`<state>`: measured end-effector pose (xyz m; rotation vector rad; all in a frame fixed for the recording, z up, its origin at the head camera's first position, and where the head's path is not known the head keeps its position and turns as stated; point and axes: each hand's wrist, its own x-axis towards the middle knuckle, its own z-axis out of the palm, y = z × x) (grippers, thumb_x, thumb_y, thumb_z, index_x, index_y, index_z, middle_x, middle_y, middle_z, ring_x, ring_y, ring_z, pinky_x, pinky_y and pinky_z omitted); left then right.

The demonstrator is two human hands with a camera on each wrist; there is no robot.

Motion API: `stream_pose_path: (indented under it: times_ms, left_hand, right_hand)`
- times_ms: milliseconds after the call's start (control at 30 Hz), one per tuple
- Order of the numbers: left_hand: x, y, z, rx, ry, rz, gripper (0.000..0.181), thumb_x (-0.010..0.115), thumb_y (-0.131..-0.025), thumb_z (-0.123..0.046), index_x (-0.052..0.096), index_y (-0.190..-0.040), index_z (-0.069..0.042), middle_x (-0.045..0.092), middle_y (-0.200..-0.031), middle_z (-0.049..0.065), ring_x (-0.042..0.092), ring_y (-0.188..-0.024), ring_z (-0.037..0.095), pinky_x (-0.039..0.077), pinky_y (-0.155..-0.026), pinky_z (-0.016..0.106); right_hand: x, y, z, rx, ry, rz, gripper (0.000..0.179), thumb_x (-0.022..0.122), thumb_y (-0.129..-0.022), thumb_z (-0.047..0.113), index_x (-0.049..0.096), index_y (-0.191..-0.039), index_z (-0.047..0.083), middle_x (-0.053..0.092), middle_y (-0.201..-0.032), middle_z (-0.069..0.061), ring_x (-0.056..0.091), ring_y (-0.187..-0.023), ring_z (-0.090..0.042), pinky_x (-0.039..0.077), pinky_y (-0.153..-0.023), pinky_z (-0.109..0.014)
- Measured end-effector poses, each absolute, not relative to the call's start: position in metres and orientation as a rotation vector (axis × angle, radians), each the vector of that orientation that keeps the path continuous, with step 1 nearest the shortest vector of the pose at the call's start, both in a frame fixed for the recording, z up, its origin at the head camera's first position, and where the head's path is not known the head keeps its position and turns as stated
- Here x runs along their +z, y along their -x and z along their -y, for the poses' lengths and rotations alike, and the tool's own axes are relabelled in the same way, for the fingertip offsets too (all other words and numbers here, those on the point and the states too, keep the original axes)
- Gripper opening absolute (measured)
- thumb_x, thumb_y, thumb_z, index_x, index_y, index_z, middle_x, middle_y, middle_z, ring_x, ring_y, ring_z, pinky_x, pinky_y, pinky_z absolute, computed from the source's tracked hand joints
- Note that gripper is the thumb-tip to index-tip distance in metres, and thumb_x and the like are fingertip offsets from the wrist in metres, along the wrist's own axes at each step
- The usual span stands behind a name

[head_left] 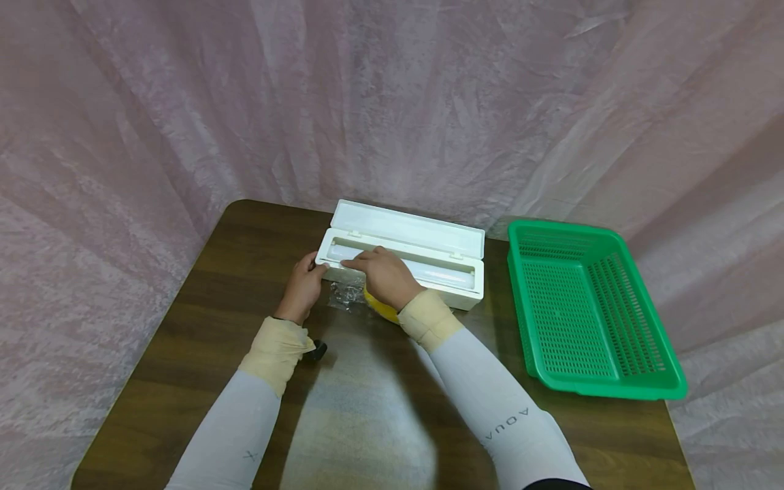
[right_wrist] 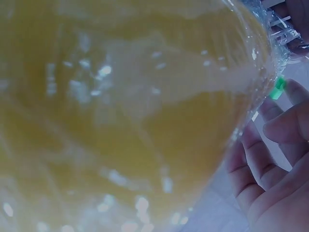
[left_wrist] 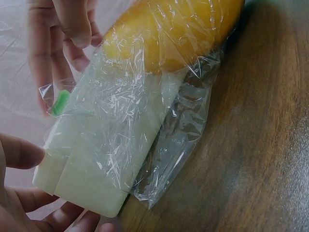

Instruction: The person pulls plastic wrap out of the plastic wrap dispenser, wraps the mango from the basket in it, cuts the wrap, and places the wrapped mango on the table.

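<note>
A white cling film dispenser [head_left: 465, 297] lies on the table with its long lid [head_left: 407, 230] raised; a film roll [head_left: 435, 273] shows inside. My left hand [head_left: 302, 287] grips its left end, thumb at the front edge and fingers around the end. Over the dispenser reaches my right hand [head_left: 390, 278], forefinger pointing left, fingers loosely bent beside a small green slider [left_wrist: 60, 102] on the edge. Clear film [left_wrist: 125, 104] hangs down the front and covers a smooth, yellow, rounded thing [left_wrist: 169, 36]. In the head view the right hand hides much of that yellow thing.
A green perforated plastic basket [head_left: 612, 389] stands at the right of the wooden table [head_left: 226, 327]. Pinkish curtains [head_left: 392, 102] hang behind the table and at both sides. A black object [head_left: 316, 350] sits at the left wrist.
</note>
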<state>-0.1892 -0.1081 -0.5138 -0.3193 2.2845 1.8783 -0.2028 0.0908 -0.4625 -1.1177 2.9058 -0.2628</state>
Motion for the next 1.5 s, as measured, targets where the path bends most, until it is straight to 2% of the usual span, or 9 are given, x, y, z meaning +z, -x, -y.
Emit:
stream_pose_path:
  times_ms: [833,1500]
  left_hand:
    - [-0.514,0.189,0.108,1.870,0.328,-2.287,0.055,0.045,-0.107,-0.026,0.034,-0.156,-0.003,0.034,-0.159,0.019,0.035,-0.146,0.032,0.029,-0.121,0.049]
    - [-0.514,0.189,0.109,1.853,0.321,-2.283,0.056,0.044,-0.108,-0.028,0.032,-0.157,-0.004,0.033,-0.161,0.018,0.033,-0.149,0.033,0.027,-0.122,0.052]
  right_hand:
    - [-0.459,0.200,-0.100,-0.285,1.073,-2.880,0.069,0.048,-0.091,-0.014,0.057,-0.145,0.028,0.067,-0.134,0.002,0.060,-0.121,-0.022,0.046,-0.108,-0.034]
    - [-0.461,0.199,-0.111,-0.293,1.067,-2.905,0.067,0.048,-0.092,-0.013,0.059,-0.142,0.029,0.069,-0.131,0.002,0.061,-0.118,-0.023,0.047,-0.105,-0.035]
